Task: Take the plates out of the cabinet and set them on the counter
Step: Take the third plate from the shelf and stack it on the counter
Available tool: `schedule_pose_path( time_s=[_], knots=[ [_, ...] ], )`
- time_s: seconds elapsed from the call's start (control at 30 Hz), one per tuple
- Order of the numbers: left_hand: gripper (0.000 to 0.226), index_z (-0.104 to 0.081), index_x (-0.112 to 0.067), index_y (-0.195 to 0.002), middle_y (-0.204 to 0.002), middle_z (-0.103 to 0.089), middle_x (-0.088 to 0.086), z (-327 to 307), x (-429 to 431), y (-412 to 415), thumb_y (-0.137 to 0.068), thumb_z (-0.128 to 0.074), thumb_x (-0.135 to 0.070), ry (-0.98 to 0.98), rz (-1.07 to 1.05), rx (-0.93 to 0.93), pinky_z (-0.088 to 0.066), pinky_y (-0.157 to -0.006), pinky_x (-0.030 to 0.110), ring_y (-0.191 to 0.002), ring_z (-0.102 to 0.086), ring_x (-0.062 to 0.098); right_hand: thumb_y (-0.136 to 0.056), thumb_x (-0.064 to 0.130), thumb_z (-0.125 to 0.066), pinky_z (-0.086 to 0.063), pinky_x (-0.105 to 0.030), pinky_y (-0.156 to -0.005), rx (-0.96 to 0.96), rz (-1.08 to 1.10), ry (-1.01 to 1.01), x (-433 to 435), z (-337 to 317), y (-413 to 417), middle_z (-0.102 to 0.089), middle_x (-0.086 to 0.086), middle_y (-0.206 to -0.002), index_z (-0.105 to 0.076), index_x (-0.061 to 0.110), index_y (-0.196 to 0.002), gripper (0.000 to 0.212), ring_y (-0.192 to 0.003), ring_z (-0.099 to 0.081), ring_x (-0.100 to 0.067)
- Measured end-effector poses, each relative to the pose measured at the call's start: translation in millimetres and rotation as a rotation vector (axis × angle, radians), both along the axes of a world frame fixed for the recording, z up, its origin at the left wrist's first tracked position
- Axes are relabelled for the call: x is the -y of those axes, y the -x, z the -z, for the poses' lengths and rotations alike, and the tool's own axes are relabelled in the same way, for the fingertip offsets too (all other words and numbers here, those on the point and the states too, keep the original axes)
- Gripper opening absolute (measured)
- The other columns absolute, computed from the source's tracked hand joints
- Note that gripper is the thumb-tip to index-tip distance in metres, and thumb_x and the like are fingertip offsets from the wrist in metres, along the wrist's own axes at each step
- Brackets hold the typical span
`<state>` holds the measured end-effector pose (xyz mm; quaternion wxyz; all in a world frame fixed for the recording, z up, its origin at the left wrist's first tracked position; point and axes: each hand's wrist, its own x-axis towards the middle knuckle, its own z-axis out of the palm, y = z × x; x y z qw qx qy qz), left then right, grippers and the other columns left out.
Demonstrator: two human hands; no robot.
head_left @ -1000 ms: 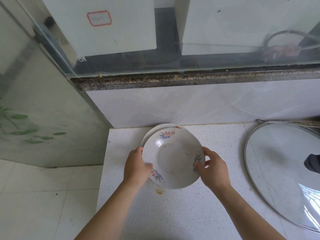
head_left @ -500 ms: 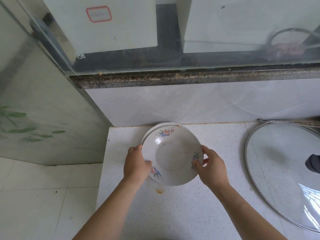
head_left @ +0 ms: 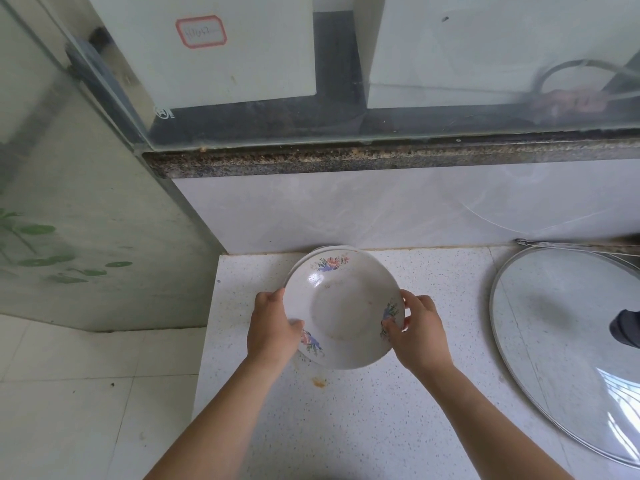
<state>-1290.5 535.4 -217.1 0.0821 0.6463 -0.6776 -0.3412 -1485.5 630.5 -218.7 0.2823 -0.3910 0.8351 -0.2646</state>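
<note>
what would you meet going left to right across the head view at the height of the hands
tiled floor → left hand → stack of floral plates held by both hands → right hand → glass pot lid

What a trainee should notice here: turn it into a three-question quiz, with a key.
1. True or false: the left hand and the right hand both hold the top plate by its rim.
2. What lies on the counter to the top plate's right? A: glass lid; B: kettle; C: cutting board.
3. Fill in: the top plate's rim is painted with ___.
Key: 1 true; 2 A; 3 flowers.
</note>
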Motion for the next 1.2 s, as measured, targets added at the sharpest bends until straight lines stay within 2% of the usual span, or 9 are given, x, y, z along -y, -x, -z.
schedule_pose_path(
  time_s=[0.17, 0.27, 0.37, 0.5, 0.63, 0.87, 0.93, 1.07, 1.2],
  knots=[
    [0.061, -0.045, -0.020, -0.133, -0.129, -0.044, 0.003, -2, -2, -5, -0.077, -0.068, -0.016, 0.000, 0.055, 0.003, -0.048, -0.079, 0.028, -0.111, -0.050, 0.020, -0.085, 0.017, -0.059, -0.046, -0.023, -0.063, -0.049, -0.044, 0.018, 0, 0, 1, -0.042, 0.003, -0.107, -0.049, 0.018, -0.126, 0.042, -0.080, -0.059, -0.017],
    [0.066, -0.036, -0.019, -0.140, -0.140, -0.037, 0.000, -7, -9, -9, -0.082, -0.067, -0.021, 0.031, 0.105, 0.011, -0.041, -0.088, 0.025, -0.124, -0.042, 0.018, -0.085, 0.021, -0.061, -0.053, -0.030, -0.072, -0.118, -0.110, 0.038, -6, -1, 1, -0.044, -0.003, -0.125, -0.047, 0.018, -0.131, 0.048, -0.091, -0.059, -0.020],
    [0.058, -0.039, -0.020, -0.139, -0.145, -0.035, -0.003, -8, -20, -13, -0.086, -0.063, -0.025, 0.113, 0.199, 0.012, -0.039, -0.099, 0.027, -0.132, -0.035, 0.015, -0.084, 0.021, -0.063, -0.052, -0.031, -0.084, -0.200, -0.211, 0.075, -15, -2, -2, -0.045, -0.003, -0.132, -0.052, 0.017, -0.127, 0.044, -0.107, -0.056, -0.022],
    [0.049, -0.044, -0.023, -0.137, -0.147, -0.033, -0.008, -9, -34, -16, -0.090, -0.057, -0.031, 0.144, 0.408, -0.005, -0.031, -0.104, 0.022, -0.136, -0.028, 0.010, -0.083, 0.024, -0.066, -0.048, -0.030, -0.091, -0.258, -0.385, 0.113, -25, 0, -11, -0.056, 0.000, -0.127, -0.060, 0.014, -0.120, 0.038, -0.113, -0.054, -0.022],
    [0.046, -0.046, -0.025, -0.136, -0.147, -0.035, -0.009, -9, -40, -12, -0.091, -0.054, -0.033, 0.170, 0.603, 0.024, -0.022, -0.108, 0.018, -0.137, -0.026, 0.009, -0.080, 0.026, -0.070, -0.052, -0.032, -0.087, -0.272, -0.496, 0.137, -32, 4, -19, -0.062, 0.001, -0.122, -0.064, 0.015, -0.115, 0.037, -0.112, -0.057, -0.022],
    [0.037, -0.057, -0.022, -0.126, -0.129, -0.055, -0.007, -2, -39, -5, -0.090, -0.055, -0.033, 0.258, 0.770, 0.088, -0.023, -0.111, 0.025, -0.123, -0.044, 0.013, -0.080, 0.027, -0.071, -0.053, -0.034, -0.089, -0.316, -0.591, 0.138, -30, 9, -20, -0.063, 0.002, -0.120, -0.065, 0.016, -0.114, 0.037, -0.114, -0.055, -0.020],
    [0.035, -0.059, -0.022, -0.123, -0.124, -0.058, -0.008, 1, -39, -5, -0.089, -0.055, -0.032, 0.259, 0.793, 0.081, -0.025, -0.106, 0.022, -0.119, -0.047, 0.011, -0.081, 0.027, -0.069, -0.052, -0.033, -0.089, -0.316, -0.619, 0.117, -29, 11, -20, -0.062, 0.002, -0.120, -0.065, 0.016, -0.113, 0.034, -0.115, -0.054, -0.019],
    [0.028, -0.063, -0.022, -0.114, -0.110, -0.064, -0.009, 9, -40, -4, -0.087, -0.059, -0.029, 0.281, 0.770, 0.042, -0.033, -0.096, 0.021, -0.108, -0.054, 0.012, -0.072, 0.023, -0.077, -0.058, -0.031, -0.073, -0.350, -0.651, 0.143, -29, 16, -18, -0.068, 0.003, -0.104, -0.070, 0.017, -0.093, 0.024, -0.100, -0.062, -0.020],
    [0.027, -0.065, -0.024, -0.111, -0.107, -0.065, -0.010, 11, -39, -4, -0.085, -0.061, -0.029, 0.281, 0.743, 0.038, -0.035, -0.093, 0.021, -0.105, -0.056, 0.012, -0.064, 0.021, -0.083, -0.057, -0.024, -0.061, -0.356, -0.646, 0.164, -28, 17, -20, -0.069, 0.009, -0.089, -0.070, 0.020, -0.080, 0.021, -0.087, -0.064, -0.015]
  ],
)
